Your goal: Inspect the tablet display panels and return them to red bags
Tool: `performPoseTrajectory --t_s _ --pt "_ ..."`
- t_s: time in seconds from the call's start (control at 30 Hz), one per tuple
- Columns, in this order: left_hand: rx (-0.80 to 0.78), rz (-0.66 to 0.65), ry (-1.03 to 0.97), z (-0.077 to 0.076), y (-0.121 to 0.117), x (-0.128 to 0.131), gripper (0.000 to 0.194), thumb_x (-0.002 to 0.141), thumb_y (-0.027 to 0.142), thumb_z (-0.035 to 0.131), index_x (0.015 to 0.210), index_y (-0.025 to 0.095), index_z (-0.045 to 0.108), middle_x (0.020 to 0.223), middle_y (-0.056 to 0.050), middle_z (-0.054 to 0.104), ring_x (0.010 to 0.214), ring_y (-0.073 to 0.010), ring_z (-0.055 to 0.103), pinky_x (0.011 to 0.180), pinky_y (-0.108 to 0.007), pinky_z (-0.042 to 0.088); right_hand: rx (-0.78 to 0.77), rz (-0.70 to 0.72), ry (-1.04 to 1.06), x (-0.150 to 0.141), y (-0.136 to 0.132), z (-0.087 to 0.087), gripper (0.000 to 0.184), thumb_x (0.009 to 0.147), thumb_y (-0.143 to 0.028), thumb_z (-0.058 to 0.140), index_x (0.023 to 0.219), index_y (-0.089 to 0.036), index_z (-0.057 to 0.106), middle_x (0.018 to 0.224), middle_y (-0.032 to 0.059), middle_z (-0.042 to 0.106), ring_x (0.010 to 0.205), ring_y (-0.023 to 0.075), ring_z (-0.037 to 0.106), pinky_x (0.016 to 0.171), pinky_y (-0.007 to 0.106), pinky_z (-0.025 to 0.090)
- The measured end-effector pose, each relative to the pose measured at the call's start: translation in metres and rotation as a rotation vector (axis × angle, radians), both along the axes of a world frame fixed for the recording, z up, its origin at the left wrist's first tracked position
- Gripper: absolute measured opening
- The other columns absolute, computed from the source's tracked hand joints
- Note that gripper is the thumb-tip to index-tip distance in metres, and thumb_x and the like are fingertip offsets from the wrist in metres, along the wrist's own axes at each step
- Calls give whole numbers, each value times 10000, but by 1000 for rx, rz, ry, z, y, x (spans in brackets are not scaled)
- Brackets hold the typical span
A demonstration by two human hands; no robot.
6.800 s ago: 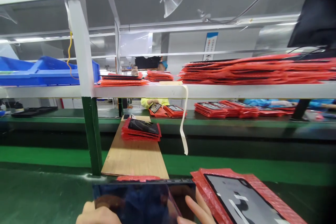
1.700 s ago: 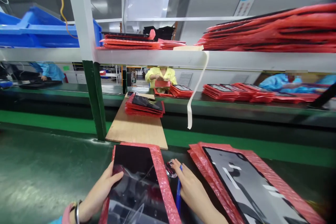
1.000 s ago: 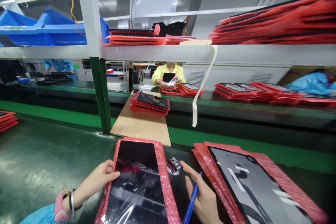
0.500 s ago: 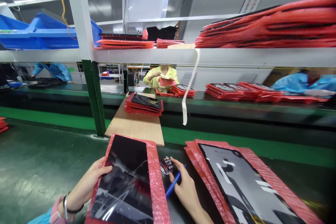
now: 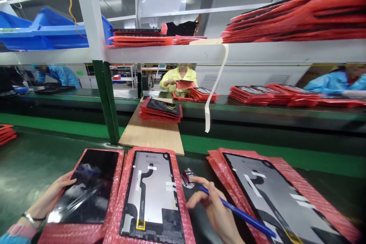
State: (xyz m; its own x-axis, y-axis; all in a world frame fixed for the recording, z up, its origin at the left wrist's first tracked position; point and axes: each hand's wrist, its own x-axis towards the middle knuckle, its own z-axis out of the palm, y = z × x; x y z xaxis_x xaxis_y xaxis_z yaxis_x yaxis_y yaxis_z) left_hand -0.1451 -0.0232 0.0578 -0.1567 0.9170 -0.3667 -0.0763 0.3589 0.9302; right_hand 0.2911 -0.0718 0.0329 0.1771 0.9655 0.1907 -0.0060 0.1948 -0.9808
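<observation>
My left hand (image 5: 58, 188) grips the left edge of a black glossy screen panel (image 5: 88, 183) lying face up on a red bubble-wrap bag, thumb on top and fingers hidden beneath. Right beside it lies another screen panel (image 5: 156, 190), grey back up, with a dark flex cable and white tape strips, on red bubble wrap. My right hand (image 5: 215, 206) is closed round a blue pen (image 5: 243, 215). Its index fingertip is at a small shiny round metal object (image 5: 188, 178); contact is hard to tell. To the right lies a further grey-backed panel (image 5: 280, 194) on bubble wrap.
A wooden board (image 5: 153, 137) bears a stack of wrapped panels (image 5: 160, 110). Overhead, a shelf (image 5: 160, 54) holds red-wrapped stacks and blue bins (image 5: 45, 32); a tape strip (image 5: 215, 87) hangs from it. A person in yellow (image 5: 180, 76) works opposite.
My left hand has moved the black-faced panel left and down, uncovering the grey-backed panel. My right hand has shifted right, and the pen now points back toward the lower right. The view has shifted slightly.
</observation>
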Motion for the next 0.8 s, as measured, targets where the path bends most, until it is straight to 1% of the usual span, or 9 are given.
performPoseTrajectory --t_s 0.07,0.17,0.23,0.33,0.4,0.47,0.6,0.7,0.8 --pt "22 -19 89 -1 7 2 362 451 269 810 769 163 672 819 -118 771 848 -357 725 762 -399 576 -62 107 84 -17 -3 6 571 925 -654 181 1078 -239 542 552 9 671 398 202 605 471 319 482" --pt "63 23 238 6 25 1 291 478 253 743 741 184 639 826 -124 759 902 -384 707 818 -471 551 -113 190 43 -36 -5 10 477 871 -678 384 780 -233 530 557 -5 625 405 156 547 434 258 391" --pt "142 86 368 15 35 2 270 508 254 711 759 204 623 962 -132 746 1108 -400 620 940 -495 483 -102 173 -73 -42 -3 10 424 808 -582 581 606 -222 488 493 -18 556 435 139 502 467 250 359" --pt "297 109 520 31 37 18 320 577 310 686 873 202 631 1172 -139 682 1294 -382 462 1077 -485 346 -80 127 -241 -50 0 9 405 742 -469 644 505 -231 417 443 -42 444 440 125 407 490 263 294" --pt "377 7 553 40 25 41 372 661 380 664 983 194 655 1105 -113 713 1129 -340 604 1034 -447 401 -72 117 -335 -54 2 9 389 726 -435 609 489 -242 368 447 -52 384 445 124 371 493 270 258" --pt "466 -144 572 49 7 70 290 731 392 652 955 213 697 980 -64 752 987 -272 673 949 -357 473 -68 131 -412 -58 2 11 362 721 -416 568 493 -248 342 460 -51 363 450 128 365 499 273 249" --pt "955 -451 728 68 -33 122 184 878 183 527 976 215 680 880 -32 753 798 -154 703 729 -209 531 -56 163 -519 -62 1 11 335 723 -395 519 502 -253 310 465 -46 359 443 131 362 496 274 247" --pt "1199 -587 664 90 -56 144 279 852 37 493 1014 213 637 828 -32 731 769 -138 690 720 -201 537 -31 159 -552 -61 3 7 353 729 -394 506 501 -257 274 449 -52 332 431 129 348 486 275 250" --pt "1334 -705 525 112 -69 153 391 858 6 482 1174 217 573 854 -62 733 821 -166 693 790 -256 554 4 137 -549 -57 4 12 385 759 -413 508 506 -256 265 434 -52 343 416 130 362 469 273 278"
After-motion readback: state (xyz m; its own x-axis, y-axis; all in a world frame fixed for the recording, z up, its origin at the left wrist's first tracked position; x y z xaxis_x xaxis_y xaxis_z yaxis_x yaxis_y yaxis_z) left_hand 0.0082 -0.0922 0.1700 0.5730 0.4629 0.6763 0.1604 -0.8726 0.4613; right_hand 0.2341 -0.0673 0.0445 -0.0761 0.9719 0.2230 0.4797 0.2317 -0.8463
